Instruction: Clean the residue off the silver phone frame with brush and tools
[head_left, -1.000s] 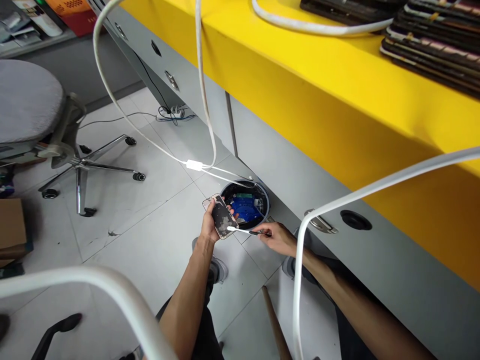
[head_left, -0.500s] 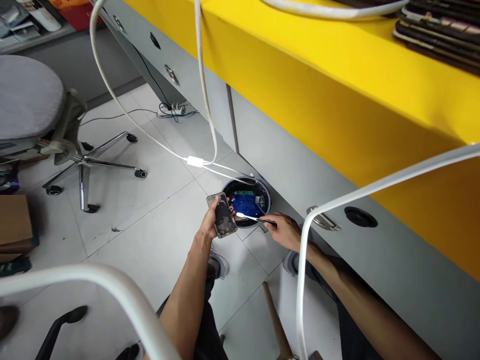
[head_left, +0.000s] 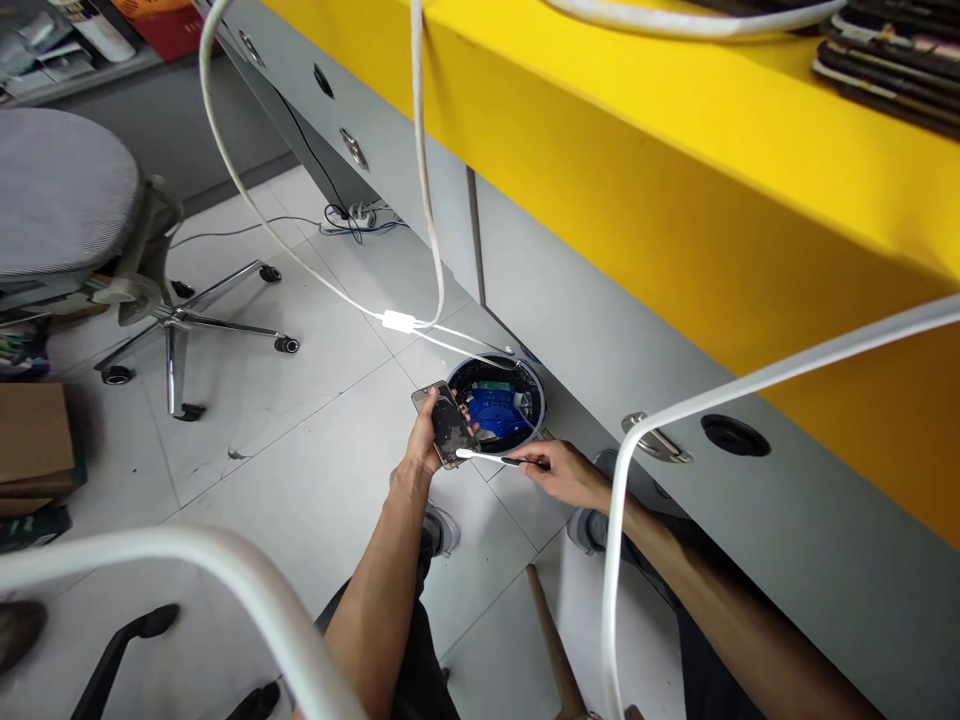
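My left hand (head_left: 424, 440) grips a dark smartphone (head_left: 444, 424) by its edges, thumb along the near side. Pale flaky patches mark the phone's face. In my right hand (head_left: 561, 470) is a toothbrush (head_left: 487, 457) with a dark handle and a white head end. Its head lies at the lower right corner of the phone; whether it touches the surface I cannot tell. Just beyond both hands stands a round dark bin (head_left: 541, 385) with blue material (head_left: 495, 412) inside. The fingers of my left hand are partly hidden behind the phone.
A grey cabinet with a yellow top (head_left: 600, 180) runs along the right. White cables (head_left: 330, 285) hang down to a white connector (head_left: 398, 321) near the bin. A wheeled chair (head_left: 67, 190) and a cardboard box (head_left: 30, 430) are at left. A stack of dark flat pieces (head_left: 892, 65) sits top right.
The toothbrush head has moved down and slightly left, from the phone's right side to its lower corner. My right hand has lowered a little. The view has shifted slightly.
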